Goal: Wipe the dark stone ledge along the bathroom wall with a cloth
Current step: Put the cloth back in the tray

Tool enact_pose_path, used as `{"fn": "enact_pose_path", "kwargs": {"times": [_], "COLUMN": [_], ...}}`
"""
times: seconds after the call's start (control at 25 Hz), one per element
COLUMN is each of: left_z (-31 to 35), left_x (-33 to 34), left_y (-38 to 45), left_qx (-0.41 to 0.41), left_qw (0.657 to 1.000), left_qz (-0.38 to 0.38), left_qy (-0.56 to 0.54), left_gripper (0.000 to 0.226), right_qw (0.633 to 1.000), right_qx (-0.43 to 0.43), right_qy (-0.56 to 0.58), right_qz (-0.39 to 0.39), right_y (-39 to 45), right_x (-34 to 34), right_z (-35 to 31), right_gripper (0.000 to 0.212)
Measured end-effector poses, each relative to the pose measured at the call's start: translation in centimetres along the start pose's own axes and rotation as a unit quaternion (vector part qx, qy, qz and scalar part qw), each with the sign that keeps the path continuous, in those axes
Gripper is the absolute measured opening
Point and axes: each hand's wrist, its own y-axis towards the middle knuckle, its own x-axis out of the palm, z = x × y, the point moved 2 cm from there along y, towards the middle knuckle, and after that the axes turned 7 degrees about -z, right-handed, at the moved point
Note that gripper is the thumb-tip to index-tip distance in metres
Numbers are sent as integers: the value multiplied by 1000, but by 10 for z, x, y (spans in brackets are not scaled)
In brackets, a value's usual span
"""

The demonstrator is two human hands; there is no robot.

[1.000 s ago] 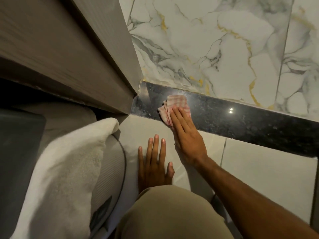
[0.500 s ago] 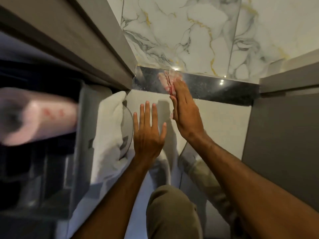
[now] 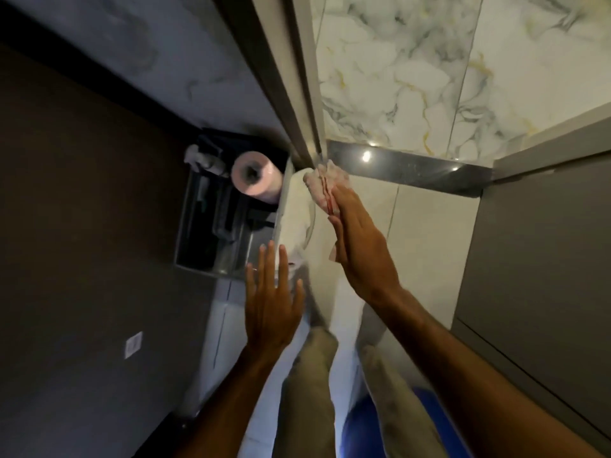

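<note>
The dark stone ledge [image 3: 410,170] runs along the foot of the marble wall, glossy with two light spots. A pink-and-white checked cloth [image 3: 325,183] hangs bunched just off the ledge's left end, near the door frame. My right hand [image 3: 358,239] holds the cloth with flat, extended fingers, lifted clear of the ledge. My left hand [image 3: 271,300] hovers lower left with fingers spread and nothing in it.
A grey door frame [image 3: 297,94] rises left of the ledge. A white folded towel [image 3: 297,213] lies below the cloth. A pink paper roll [image 3: 254,175] sits in a dark caddy [image 3: 218,226]. A grey cabinet [image 3: 542,259] stands at the right. Pale floor tiles [image 3: 426,246] lie below the ledge.
The view has pulled back and up. My right hand lifted the cloth off the ledge's left end. My left hand came off the floor tile and now hovers in the air.
</note>
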Motion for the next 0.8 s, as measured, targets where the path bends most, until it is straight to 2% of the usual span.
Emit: {"fn": "enact_pose_path", "kwargs": {"times": [0.2, 0.36, 0.48, 0.6, 0.72, 0.8], "left_z": [-112, -174, -185, -186, -182, -181], "left_x": [-30, -13, 8, 31, 54, 64], "left_y": [34, 92, 125, 154, 171, 177], "left_qx": [-52, -56, -9, 43, 85, 93], "left_qw": [997, 995, 997, 996, 995, 994], "left_qz": [22, 58, 59, 63, 61, 50], "left_qy": [-51, -61, -44, -43, -10, -5], "left_gripper": [73, 66, 66, 68, 69, 72], "right_qw": [993, 983, 974, 957, 943, 945], "right_qx": [13, 99, 173, 211, 171, 174], "right_qy": [-54, -78, -93, -180, -276, -266], "right_qz": [-102, -135, -115, -82, -68, -71], "right_y": [5, 39, 67, 105, 126, 127], "right_x": [97, 201, 254, 291, 318, 332], "right_z": [-30, -24, -5, 26, 55, 75], "right_gripper": [64, 66, 57, 58, 78, 86]}}
